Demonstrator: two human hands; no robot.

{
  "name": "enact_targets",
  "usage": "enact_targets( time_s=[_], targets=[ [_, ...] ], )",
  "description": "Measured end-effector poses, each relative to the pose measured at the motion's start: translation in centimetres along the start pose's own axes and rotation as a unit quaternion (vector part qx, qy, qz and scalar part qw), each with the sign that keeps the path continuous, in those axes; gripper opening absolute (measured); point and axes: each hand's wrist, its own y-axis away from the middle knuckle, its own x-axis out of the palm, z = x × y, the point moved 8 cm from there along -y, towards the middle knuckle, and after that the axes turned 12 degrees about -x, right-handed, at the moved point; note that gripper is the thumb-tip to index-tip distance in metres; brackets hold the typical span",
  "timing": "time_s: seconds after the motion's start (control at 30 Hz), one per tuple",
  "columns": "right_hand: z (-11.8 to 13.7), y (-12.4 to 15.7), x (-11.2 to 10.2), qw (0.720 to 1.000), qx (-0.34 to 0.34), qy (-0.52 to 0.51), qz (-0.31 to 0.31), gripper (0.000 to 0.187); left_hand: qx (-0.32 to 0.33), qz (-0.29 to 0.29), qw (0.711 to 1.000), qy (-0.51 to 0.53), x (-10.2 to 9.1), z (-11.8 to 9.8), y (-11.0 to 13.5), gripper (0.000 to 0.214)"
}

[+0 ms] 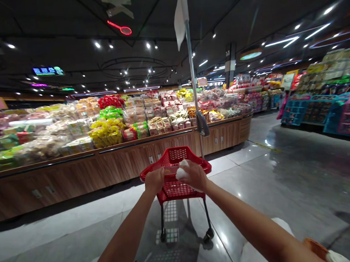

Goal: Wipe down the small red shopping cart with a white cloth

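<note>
Both my hands rest on the front of a small red plastic shopping cart [173,158], which rolls on dark metal legs with casters. My left hand [154,180] grips the cart's red handle [149,171] at the left. My right hand [193,175] sits on the handle's right side, pressing a crumpled white item [181,171] against it. The item could be a tissue or a plastic bag. A thin metal pole [193,78] with a white flag [181,18] rises behind the cart.
A long wood-fronted counter [106,168] piled with bagged snacks runs along the left. Blue and pink display racks [319,110] stand at the right. A polished grey floor [273,188] lies between them, and a dark ceiling with spotlights stretches overhead.
</note>
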Motion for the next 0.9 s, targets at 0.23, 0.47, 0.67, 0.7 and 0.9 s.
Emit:
enact_targets(
  time_s=[0.23,0.47,0.67,0.7,0.9],
  targets=[
    [3.0,-1.4,0.1,0.997,-0.071,-0.007,0.004,0.060,-0.007,-0.023,0.999,-0.023,-1.0,0.2,2.1,0.043],
    [-1.9,1.5,-0.8,0.999,-0.005,0.008,0.031,0.033,-0.063,-0.133,0.988,-0.053,-1.1,-0.8,4.3,0.043],
    [4.4,-1.5,0.0,0.997,-0.077,-0.002,-0.031,0.031,-0.081,-0.092,0.992,-0.038,-0.3,-3.2,4.8,0.040],
    [4.8,-1.6,0.1,0.995,-0.096,0.000,-0.022,0.031,-0.074,-0.081,0.993,-0.037,-0.4,-3.3,4.8,0.039],
    [-2.9,0.8,-0.9,0.994,-0.012,0.073,0.076,0.029,0.032,-0.008,0.999,-0.019,-2.3,-2.3,4.4,0.042]
  ],
)
